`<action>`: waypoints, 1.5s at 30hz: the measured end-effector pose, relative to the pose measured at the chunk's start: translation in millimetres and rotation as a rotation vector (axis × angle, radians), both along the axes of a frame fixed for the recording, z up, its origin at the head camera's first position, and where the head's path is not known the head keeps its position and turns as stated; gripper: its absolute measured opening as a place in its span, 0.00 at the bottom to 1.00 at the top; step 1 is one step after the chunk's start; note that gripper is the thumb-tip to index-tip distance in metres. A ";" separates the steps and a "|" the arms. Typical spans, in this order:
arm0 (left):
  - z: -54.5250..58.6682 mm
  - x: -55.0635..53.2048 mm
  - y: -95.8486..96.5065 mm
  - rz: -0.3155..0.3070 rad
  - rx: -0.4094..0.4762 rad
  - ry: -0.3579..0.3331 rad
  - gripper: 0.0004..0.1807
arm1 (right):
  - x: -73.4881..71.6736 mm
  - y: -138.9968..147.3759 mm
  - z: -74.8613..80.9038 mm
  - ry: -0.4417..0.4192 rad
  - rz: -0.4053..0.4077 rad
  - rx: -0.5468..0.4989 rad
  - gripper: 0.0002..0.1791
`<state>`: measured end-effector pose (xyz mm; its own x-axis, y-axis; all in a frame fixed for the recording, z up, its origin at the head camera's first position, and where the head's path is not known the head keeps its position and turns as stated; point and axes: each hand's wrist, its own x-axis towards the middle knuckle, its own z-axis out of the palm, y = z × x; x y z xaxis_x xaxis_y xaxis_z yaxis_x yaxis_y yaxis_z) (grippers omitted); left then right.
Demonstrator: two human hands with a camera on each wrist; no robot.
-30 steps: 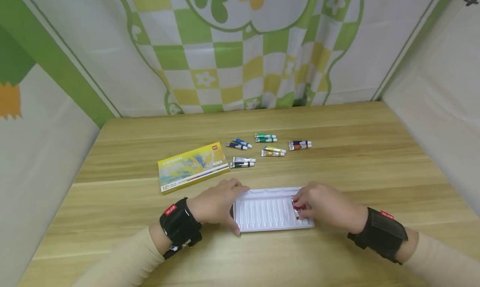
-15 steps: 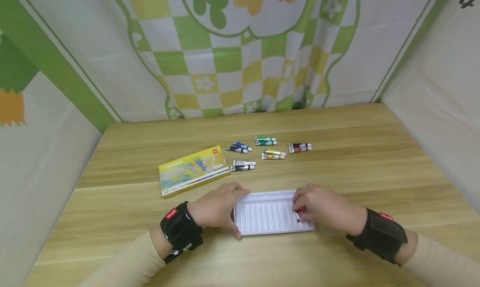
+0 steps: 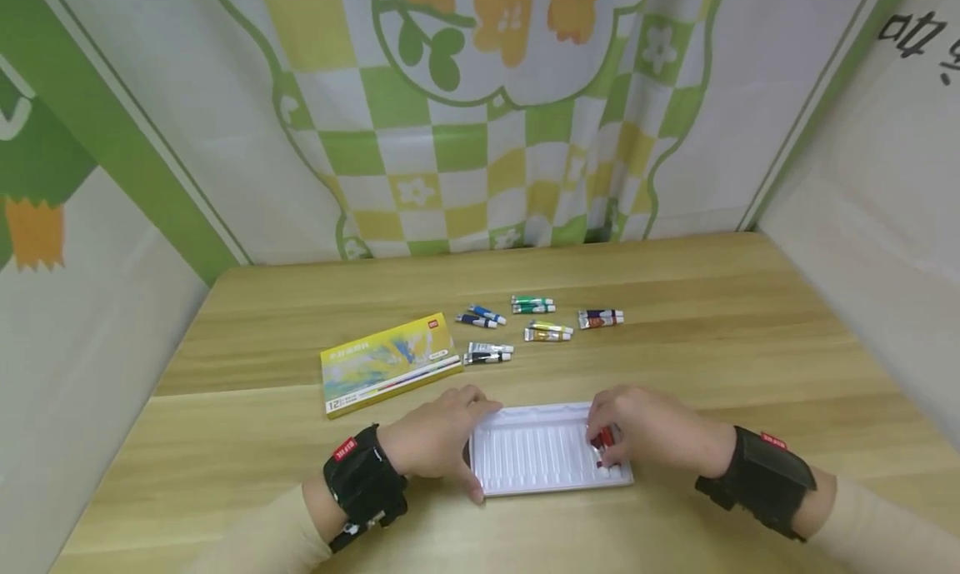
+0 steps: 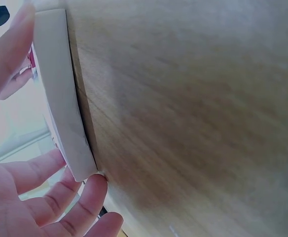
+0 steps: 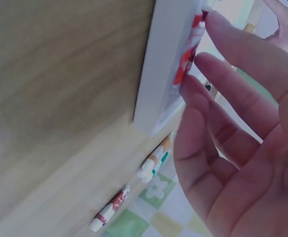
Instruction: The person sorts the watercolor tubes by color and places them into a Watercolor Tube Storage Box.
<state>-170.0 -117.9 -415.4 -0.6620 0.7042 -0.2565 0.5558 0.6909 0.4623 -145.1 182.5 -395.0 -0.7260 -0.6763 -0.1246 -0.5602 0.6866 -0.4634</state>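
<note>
A white ribbed plastic tray lies on the table in front of me. My left hand holds its left end, thumb at the near corner and fingers at the far one; the left wrist view shows the tray's side wall between them. Over the right end, my right hand pinches a red paint tube between thumb and fingers. In the right wrist view an orange-red paint tube lies along the tray's edge, with a darker red one partly hidden behind the fingers.
A yellow paint box lies behind the left hand. Paint tubes lie in pairs further back: black and silver-white, blue, green, yellow and ochre, purple and brown. A patterned curtain hangs behind the table.
The head view has tilted up, so everything sits lower in it. Both hands stay at the tray's ends. The right fingers have shifted slightly on the red tube, and white caps show below them.
</note>
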 end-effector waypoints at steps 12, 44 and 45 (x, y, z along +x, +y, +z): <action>3.2 3.5 0.1 -0.012 0.013 0.008 0.57 | -24.2 7.2 10.8 -0.003 -0.071 -0.042 0.11; -0.1 4.9 -2.3 -0.011 0.018 0.020 0.57 | -133.1 34.7 -12.6 0.114 -0.269 -0.018 0.08; -0.9 5.1 -2.7 -0.011 0.019 0.018 0.57 | -133.5 33.7 -14.3 0.120 -0.266 -0.012 0.08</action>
